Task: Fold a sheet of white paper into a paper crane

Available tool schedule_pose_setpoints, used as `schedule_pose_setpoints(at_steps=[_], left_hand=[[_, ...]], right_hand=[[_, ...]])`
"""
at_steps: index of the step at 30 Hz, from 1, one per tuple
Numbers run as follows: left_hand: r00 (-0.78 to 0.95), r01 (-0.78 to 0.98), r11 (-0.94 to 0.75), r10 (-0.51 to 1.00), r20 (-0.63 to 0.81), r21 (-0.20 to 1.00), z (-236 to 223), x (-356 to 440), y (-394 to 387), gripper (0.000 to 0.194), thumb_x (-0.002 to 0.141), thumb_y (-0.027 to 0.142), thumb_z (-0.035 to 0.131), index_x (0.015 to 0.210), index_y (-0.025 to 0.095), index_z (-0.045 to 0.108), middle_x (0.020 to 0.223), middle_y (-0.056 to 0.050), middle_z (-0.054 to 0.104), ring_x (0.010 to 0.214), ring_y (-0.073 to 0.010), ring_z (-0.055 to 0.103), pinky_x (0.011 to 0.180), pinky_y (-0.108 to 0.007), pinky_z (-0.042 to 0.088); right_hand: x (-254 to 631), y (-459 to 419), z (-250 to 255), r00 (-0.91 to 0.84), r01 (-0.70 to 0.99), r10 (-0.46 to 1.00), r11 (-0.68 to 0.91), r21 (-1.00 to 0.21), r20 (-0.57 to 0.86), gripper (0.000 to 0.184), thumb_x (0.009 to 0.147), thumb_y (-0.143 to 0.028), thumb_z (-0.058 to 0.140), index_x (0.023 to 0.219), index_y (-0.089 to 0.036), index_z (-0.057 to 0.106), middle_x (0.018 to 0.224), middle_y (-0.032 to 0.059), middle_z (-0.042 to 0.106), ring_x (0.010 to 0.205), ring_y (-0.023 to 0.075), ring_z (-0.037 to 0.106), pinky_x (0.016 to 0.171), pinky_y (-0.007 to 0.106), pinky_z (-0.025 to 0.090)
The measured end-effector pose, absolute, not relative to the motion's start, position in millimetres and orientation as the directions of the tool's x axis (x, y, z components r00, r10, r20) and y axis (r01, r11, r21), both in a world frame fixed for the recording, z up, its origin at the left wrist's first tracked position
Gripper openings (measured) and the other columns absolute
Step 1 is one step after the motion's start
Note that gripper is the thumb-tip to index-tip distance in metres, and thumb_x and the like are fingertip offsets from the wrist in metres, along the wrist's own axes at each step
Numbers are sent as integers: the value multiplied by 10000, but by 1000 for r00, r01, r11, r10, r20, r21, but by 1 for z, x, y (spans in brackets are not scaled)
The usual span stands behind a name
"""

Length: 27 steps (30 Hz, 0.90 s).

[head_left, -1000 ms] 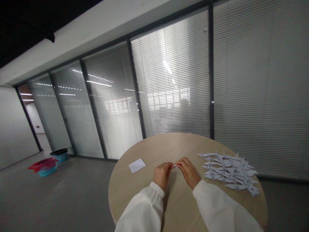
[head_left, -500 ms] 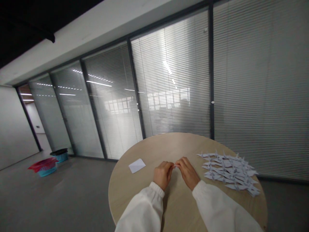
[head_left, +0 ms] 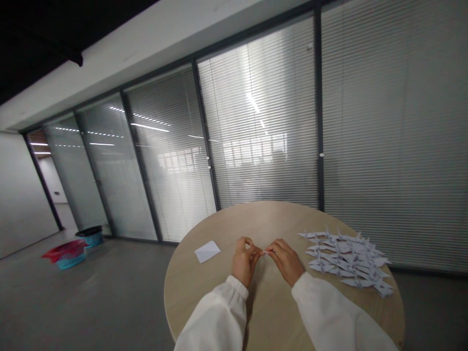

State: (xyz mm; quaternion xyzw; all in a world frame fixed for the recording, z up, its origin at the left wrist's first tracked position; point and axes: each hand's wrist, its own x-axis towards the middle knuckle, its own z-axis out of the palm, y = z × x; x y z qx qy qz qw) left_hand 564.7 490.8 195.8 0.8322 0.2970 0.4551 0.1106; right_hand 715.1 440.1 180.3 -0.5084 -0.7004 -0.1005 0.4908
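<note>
No readable text, labels, numbers or signs anywhere

We see only a sliver of the paper [head_left: 265, 253] pinched between the left hand [head_left: 244, 261] and right hand [head_left: 287, 262]; the fingers hide most of it, and its folds are too small to tell; the picture's bottom edge cuts off the sleeves [head_left: 215, 317] and the table [head_left: 270, 312]; the cranes [head_left: 345, 258] overlap, partly hiding one another; the basket [head_left: 68, 258] is too small to show its contents; beyond the blinds [head_left: 263, 122], all is blurred.
</note>
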Motion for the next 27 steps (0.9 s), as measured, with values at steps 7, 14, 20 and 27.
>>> schedule_pose_setpoints(at_steps=[7, 14, 20, 27], left_hand=[[411, 368, -807, 587, 697, 463, 195, 566, 491, 217, 785, 330, 501, 722, 183, 648, 851, -45, 490, 775, -154, 494, 722, -271, 417], [473, 350, -824, 566, 675, 446, 193, 565, 494, 226, 806, 316, 472, 745, 162, 625, 843, -50, 492, 755, -151, 495, 694, -262, 406], [481, 287, -822, 567, 668, 491, 191, 563, 497, 242, 811, 316, 462, 731, 156, 625, 858, -59, 502, 800, -164, 498, 730, -280, 403], [523, 258, -842, 534, 665, 473, 193, 565, 493, 201, 812, 241, 452, 738, 149, 615, 853, -65, 500, 823, -164, 493, 753, -278, 395]], right_hand=[[716, 438, 181, 30, 836, 634, 408, -366, 773, 110, 818, -230, 530, 725, -190, 574, 746, 25, 568, 770, 171, 517, 702, 283, 412], [717, 437, 184, 16, 811, 656, 433, -393, 754, 188, 845, -272, 483, 697, -191, 565, 722, 24, 556, 746, 166, 508, 694, 280, 407], [718, 441, 179, 32, 760, 679, 460, -459, 733, 179, 852, -308, 463, 749, -196, 557, 764, 22, 548, 777, 167, 512, 710, 281, 406], [718, 442, 177, -11, 772, 691, 466, -433, 723, 201, 869, -295, 421, 742, -187, 535, 764, 27, 537, 787, 174, 495, 731, 293, 388]])
